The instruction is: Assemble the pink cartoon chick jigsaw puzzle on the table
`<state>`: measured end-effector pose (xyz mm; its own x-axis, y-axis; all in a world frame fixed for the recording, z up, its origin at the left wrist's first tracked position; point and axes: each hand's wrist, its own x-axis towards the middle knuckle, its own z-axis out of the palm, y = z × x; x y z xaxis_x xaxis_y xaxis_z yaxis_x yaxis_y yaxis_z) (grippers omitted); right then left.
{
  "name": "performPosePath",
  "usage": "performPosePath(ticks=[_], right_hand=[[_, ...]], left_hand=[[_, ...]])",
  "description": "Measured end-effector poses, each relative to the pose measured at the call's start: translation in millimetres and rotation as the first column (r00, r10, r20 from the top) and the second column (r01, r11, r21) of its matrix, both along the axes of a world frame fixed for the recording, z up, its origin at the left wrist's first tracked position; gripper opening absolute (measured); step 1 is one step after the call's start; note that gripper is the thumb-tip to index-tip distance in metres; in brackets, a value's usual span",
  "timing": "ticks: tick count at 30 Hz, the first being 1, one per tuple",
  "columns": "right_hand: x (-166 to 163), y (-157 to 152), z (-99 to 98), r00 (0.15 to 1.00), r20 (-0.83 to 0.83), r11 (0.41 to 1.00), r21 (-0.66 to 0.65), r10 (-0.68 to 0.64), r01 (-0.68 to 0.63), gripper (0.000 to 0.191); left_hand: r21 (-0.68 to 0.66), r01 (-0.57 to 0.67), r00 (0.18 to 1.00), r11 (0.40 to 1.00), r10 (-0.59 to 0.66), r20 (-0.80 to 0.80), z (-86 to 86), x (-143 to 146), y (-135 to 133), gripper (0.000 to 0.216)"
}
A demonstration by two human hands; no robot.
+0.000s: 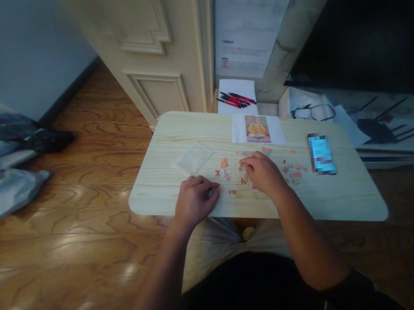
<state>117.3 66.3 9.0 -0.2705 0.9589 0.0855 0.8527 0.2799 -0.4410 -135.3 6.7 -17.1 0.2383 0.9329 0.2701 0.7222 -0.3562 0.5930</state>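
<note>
Small pink and orange jigsaw puzzle pieces (224,163) lie scattered over the pale wooden table (157,182), more of them to the right (295,174). My right hand (264,170) is closed, thumb and forefinger pinched at a puzzle piece (242,162) in the middle of the spread. My left hand (197,197) rests on the table near the front edge, its fingers curled in and the thumb tip close to the forefinger. Whatever is between those fingertips is too small to make out. Behind the pieces, a printed picture of a yellow figure (257,128) lies on white paper.
A clear plastic bag (192,158) lies left of the pieces, and a phone (321,154) on the right. Beyond the table are red and black pens (237,99), glasses (314,112) and a black router (379,127). Bags (15,190) sit at the far left.
</note>
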Motion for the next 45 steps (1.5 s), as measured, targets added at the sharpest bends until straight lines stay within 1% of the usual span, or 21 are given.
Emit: performPosePath(ticks=[4,9,11,13,16,18,20,23,26,29,32,37,39,41,43,45], right_hand=[[-2,13,0.0,0.997,0.059,0.999,-0.020,0.050,-0.049,0.020],[-5,11,4.8,0.998,0.042,0.999,-0.014,0.049,-0.049,0.008],[-7,5,8.7,0.998,0.007,0.997,-0.038,0.068,-0.068,0.009],[-11,-2,13.3,0.995,-0.035,0.991,-0.090,0.098,-0.100,0.011],[-16,-11,19.0,0.982,-0.095,0.970,-0.165,0.164,-0.178,0.009],[-18,-16,20.3,0.973,-0.112,0.956,-0.196,0.201,-0.220,0.008],[-20,-18,19.4,0.971,-0.104,0.948,-0.215,0.215,-0.233,0.009],[-21,-17,16.7,0.974,-0.076,0.951,-0.213,0.213,-0.225,0.011],[-21,-14,16.3,0.983,-0.061,0.964,-0.195,0.172,-0.181,0.014],[-25,-11,16.5,0.995,-0.030,0.987,-0.131,0.092,-0.095,0.012],[-35,-12,12.1,0.999,0.019,0.998,-0.055,0.029,-0.028,0.009],[-53,-17,1.0,0.997,0.031,0.997,-0.039,0.065,-0.064,0.004],[-53,-18,0.4,0.997,-0.001,0.995,-0.052,0.081,-0.081,0.003],[-48,-19,1.7,0.993,-0.078,0.992,-0.085,0.086,-0.093,0.007],[-36,-18,2.8,0.976,-0.210,0.986,-0.135,0.064,-0.093,0.013],[-17,-15,2.0,0.937,-0.349,0.981,-0.181,0.005,-0.073,0.023]], left_hand=[[0.014,-0.020,0.997,1.000,0.019,0.077,-2.5,-3,0,0.018],[0.007,-0.023,0.998,1.000,0.022,0.062,-3.2,-3,0,0.016],[0.008,-0.015,0.999,1.000,0.015,0.050,-3.1,-2,0,0.016],[0.009,-0.007,0.999,1.000,0.007,0.037,-3.0,-1,-1,0.017],[0.006,-0.006,1.000,1.000,0.006,0.007,-2.5,1,-2,0.016],[0.005,-0.011,1.000,1.000,0.011,-0.020,-1.7,1,-2,0.015],[0.004,-0.014,0.999,1.000,0.014,-0.043,-0.5,2,-3,0.015],[-0.009,-0.014,0.998,1.000,0.013,-0.058,1.7,2,-4,0.015],[-0.018,-0.033,0.999,0.999,0.032,-0.042,3.3,3,-5,0.016],[-0.009,-0.056,0.998,0.998,0.056,-0.010,3.1,3,-4,0.017],[-0.004,-0.060,0.998,0.998,0.060,0.000,1.5,4,-3,0.016],[-0.001,-0.066,0.998,0.998,0.066,-0.003,-0.8,5,-1,0.014],[0.006,-0.067,0.998,0.998,0.067,0.006,-1.0,4,-2,0.014],[0.010,-0.062,0.998,0.998,0.062,0.019,-0.6,3,-2,0.015],[0.012,-0.049,0.998,0.999,0.048,0.035,0.8,4,-1,0.015],[0.014,-0.019,0.998,1.000,0.018,0.059,3.6,9,2,0.016]])
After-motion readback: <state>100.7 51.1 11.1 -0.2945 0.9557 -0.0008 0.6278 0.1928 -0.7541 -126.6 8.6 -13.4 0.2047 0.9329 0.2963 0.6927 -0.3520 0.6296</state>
